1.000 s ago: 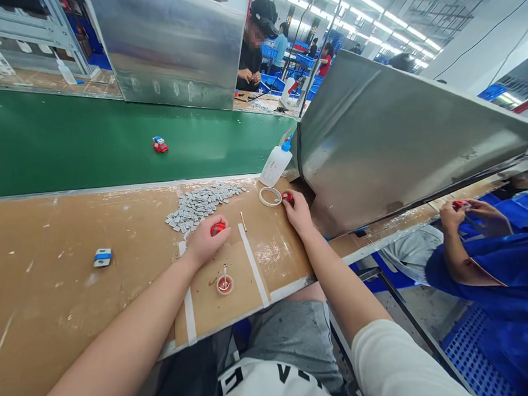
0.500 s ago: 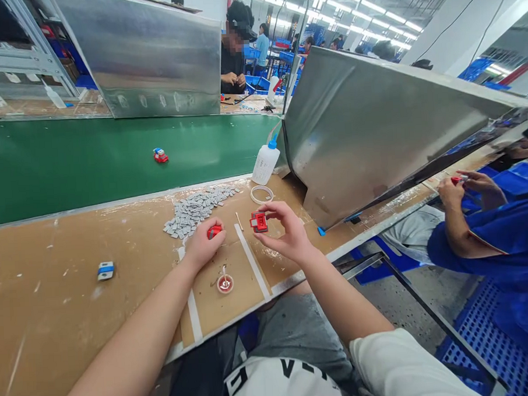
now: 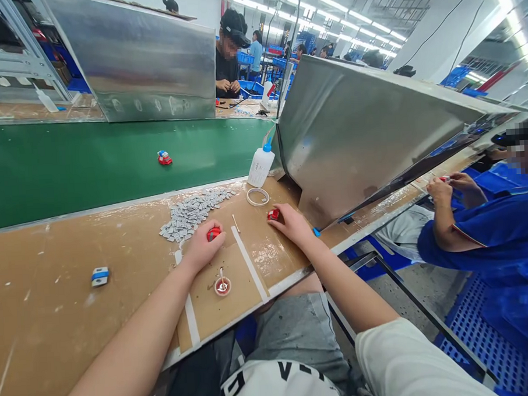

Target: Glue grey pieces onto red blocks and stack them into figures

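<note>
My left hand (image 3: 202, 244) is closed around a red toy car part (image 3: 213, 233), resting near the pile of small grey pieces (image 3: 194, 214). Farther right, the fingers of my right hand (image 3: 293, 225) pinch a small red toy car (image 3: 273, 214) low over the tabletop; whether it touches the wood I cannot tell. Between my forearms stands a small round cup (image 3: 223, 285) of red liquid with a thin stick in it. A thin stick (image 3: 235, 223) lies between the hands, and a roll of tape (image 3: 257, 197) lies just beyond them.
A white squeeze bottle (image 3: 261, 166) stands by the metal panel (image 3: 357, 124) on the right. On the green belt (image 3: 70, 171) sits a red and blue toy car (image 3: 164, 158). A white and blue piece (image 3: 100, 276) lies left. Co-workers sit across and at right (image 3: 488, 223).
My right hand has lowered and moved right toward the tabletop, turning the red toy car over. My left hand keeps its hold. The view has shifted slightly.
</note>
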Action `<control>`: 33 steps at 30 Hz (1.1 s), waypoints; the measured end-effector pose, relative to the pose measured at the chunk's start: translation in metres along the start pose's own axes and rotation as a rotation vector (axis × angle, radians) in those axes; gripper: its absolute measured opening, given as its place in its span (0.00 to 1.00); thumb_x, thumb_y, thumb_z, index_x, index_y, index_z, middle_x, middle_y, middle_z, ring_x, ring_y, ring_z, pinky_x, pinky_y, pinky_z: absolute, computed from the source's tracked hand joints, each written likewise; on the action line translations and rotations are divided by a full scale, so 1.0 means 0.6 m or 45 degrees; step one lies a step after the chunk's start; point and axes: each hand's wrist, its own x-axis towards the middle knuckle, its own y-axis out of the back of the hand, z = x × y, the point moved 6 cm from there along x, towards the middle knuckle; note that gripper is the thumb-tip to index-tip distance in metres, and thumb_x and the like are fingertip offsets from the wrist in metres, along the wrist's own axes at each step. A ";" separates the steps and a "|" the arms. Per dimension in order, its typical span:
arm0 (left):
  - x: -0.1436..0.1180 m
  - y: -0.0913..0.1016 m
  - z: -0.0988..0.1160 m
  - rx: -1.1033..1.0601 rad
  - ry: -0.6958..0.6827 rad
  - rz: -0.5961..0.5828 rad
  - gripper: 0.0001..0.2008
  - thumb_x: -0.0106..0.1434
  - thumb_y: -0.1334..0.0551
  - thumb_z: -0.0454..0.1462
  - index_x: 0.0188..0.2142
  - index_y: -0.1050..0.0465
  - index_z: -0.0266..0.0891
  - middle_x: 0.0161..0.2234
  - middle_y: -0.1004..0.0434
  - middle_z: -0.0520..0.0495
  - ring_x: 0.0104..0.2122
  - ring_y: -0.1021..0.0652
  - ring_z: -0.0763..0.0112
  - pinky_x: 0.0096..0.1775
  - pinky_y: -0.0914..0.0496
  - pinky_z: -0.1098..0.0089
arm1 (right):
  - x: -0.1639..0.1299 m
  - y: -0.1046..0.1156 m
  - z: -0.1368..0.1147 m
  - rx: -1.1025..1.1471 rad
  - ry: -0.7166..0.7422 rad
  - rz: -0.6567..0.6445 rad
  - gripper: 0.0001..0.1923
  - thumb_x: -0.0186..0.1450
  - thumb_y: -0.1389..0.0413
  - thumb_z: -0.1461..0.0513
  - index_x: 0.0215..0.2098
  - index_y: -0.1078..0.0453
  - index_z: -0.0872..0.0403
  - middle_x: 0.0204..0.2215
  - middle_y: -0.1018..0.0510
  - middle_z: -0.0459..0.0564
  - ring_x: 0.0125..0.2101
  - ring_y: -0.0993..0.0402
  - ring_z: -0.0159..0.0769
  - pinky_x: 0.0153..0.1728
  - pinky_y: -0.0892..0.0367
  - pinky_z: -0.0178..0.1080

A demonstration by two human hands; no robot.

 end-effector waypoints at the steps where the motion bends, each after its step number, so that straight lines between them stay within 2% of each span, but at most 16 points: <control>1: 0.000 -0.001 0.000 0.010 -0.002 -0.007 0.11 0.60 0.40 0.47 0.31 0.33 0.43 0.29 0.31 0.53 0.33 0.30 0.66 0.39 0.36 0.64 | 0.012 -0.001 0.011 -0.032 -0.009 -0.002 0.21 0.72 0.37 0.56 0.60 0.28 0.55 0.53 0.18 0.62 0.53 0.20 0.52 0.57 0.23 0.52; 4: -0.001 -0.002 -0.004 0.002 0.038 -0.020 0.10 0.62 0.39 0.47 0.35 0.31 0.43 0.32 0.28 0.53 0.34 0.29 0.66 0.40 0.35 0.64 | 0.044 0.010 0.025 -0.098 -0.097 0.111 0.21 0.74 0.45 0.61 0.63 0.29 0.59 0.61 0.23 0.71 0.60 0.26 0.59 0.62 0.30 0.59; 6: -0.002 -0.003 -0.010 -0.058 0.085 -0.011 0.12 0.64 0.38 0.47 0.43 0.31 0.44 0.36 0.25 0.53 0.35 0.27 0.67 0.42 0.33 0.64 | 0.054 0.019 0.010 -0.122 -0.122 0.196 0.23 0.74 0.49 0.63 0.66 0.32 0.61 0.66 0.28 0.74 0.65 0.32 0.62 0.65 0.34 0.62; 8: -0.003 -0.003 -0.015 -0.151 0.106 0.025 0.17 0.65 0.36 0.47 0.49 0.34 0.46 0.41 0.22 0.53 0.38 0.24 0.67 0.44 0.32 0.64 | 0.051 0.022 -0.032 -0.038 -0.002 0.227 0.22 0.75 0.49 0.62 0.65 0.30 0.59 0.65 0.27 0.71 0.65 0.31 0.59 0.65 0.35 0.60; 10: -0.003 -0.001 -0.018 -0.186 0.103 0.090 0.18 0.65 0.34 0.47 0.49 0.35 0.47 0.43 0.21 0.53 0.40 0.23 0.67 0.46 0.31 0.65 | 0.037 0.022 -0.091 0.177 0.199 0.170 0.17 0.77 0.48 0.57 0.58 0.26 0.55 0.57 0.20 0.65 0.58 0.24 0.53 0.60 0.29 0.52; 12: -0.003 0.004 -0.022 -0.137 0.110 0.170 0.18 0.64 0.31 0.47 0.47 0.33 0.46 0.40 0.22 0.53 0.38 0.24 0.67 0.44 0.31 0.65 | 0.020 0.016 -0.154 0.424 0.365 -0.044 0.16 0.79 0.49 0.52 0.47 0.24 0.52 0.41 0.17 0.56 0.41 0.21 0.43 0.45 0.28 0.43; 14: -0.003 0.011 -0.023 -0.084 0.100 0.259 0.17 0.61 0.29 0.45 0.46 0.30 0.45 0.37 0.24 0.53 0.36 0.25 0.67 0.43 0.32 0.65 | 0.003 0.004 -0.221 0.571 0.583 -0.401 0.21 0.78 0.48 0.47 0.38 0.25 0.52 0.30 0.21 0.48 0.30 0.28 0.35 0.35 0.35 0.38; 16: -0.004 0.019 -0.022 -0.099 0.044 0.342 0.17 0.59 0.27 0.43 0.45 0.28 0.44 0.38 0.23 0.52 0.38 0.25 0.66 0.45 0.31 0.64 | -0.008 -0.004 -0.278 0.624 0.784 -0.672 0.27 0.76 0.46 0.42 0.30 0.30 0.53 0.24 0.27 0.44 0.26 0.35 0.31 0.32 0.43 0.36; 17: -0.004 0.022 -0.021 -0.134 0.014 0.369 0.17 0.58 0.26 0.43 0.45 0.27 0.44 0.40 0.22 0.51 0.39 0.24 0.66 0.47 0.30 0.64 | -0.009 -0.008 -0.301 0.632 0.853 -0.755 0.28 0.75 0.46 0.41 0.27 0.34 0.53 0.22 0.31 0.42 0.24 0.38 0.30 0.31 0.46 0.36; 20: -0.002 0.023 -0.023 -0.335 -0.011 0.373 0.23 0.57 0.25 0.43 0.50 0.26 0.44 0.42 0.18 0.49 0.41 0.20 0.65 0.48 0.28 0.64 | -0.005 -0.030 -0.348 0.627 0.960 -0.892 0.30 0.75 0.46 0.41 0.24 0.39 0.52 0.19 0.36 0.40 0.22 0.44 0.28 0.30 0.52 0.37; 23: 0.002 0.013 -0.026 -0.603 0.038 0.313 0.25 0.60 0.25 0.48 0.52 0.28 0.43 0.44 0.16 0.46 0.34 0.22 0.71 0.38 0.29 0.70 | -0.008 -0.061 -0.367 0.610 1.046 -0.952 0.29 0.75 0.47 0.44 0.23 0.41 0.52 0.19 0.35 0.41 0.23 0.45 0.29 0.30 0.52 0.38; 26: 0.008 0.001 -0.028 -0.981 0.132 0.209 0.26 0.64 0.32 0.59 0.47 0.29 0.43 0.38 0.17 0.48 0.22 0.34 0.78 0.24 0.42 0.73 | -0.018 -0.083 -0.366 0.653 1.110 -0.967 0.26 0.77 0.49 0.49 0.23 0.42 0.51 0.19 0.34 0.42 0.24 0.43 0.30 0.31 0.50 0.38; 30: 0.011 -0.004 -0.024 -1.389 0.279 0.085 0.30 0.62 0.36 0.66 0.42 0.32 0.43 0.25 0.31 0.55 0.18 0.43 0.79 0.21 0.47 0.74 | -0.028 -0.083 -0.360 0.795 1.178 -0.991 0.27 0.77 0.48 0.47 0.23 0.40 0.51 0.20 0.31 0.43 0.25 0.38 0.32 0.32 0.47 0.37; 33: 0.009 0.001 -0.018 -1.444 0.351 0.048 0.28 0.64 0.39 0.66 0.41 0.34 0.44 0.25 0.36 0.55 0.19 0.44 0.77 0.21 0.46 0.73 | -0.033 -0.072 -0.358 0.890 1.225 -1.004 0.25 0.76 0.45 0.50 0.24 0.38 0.51 0.21 0.29 0.44 0.25 0.36 0.32 0.32 0.45 0.37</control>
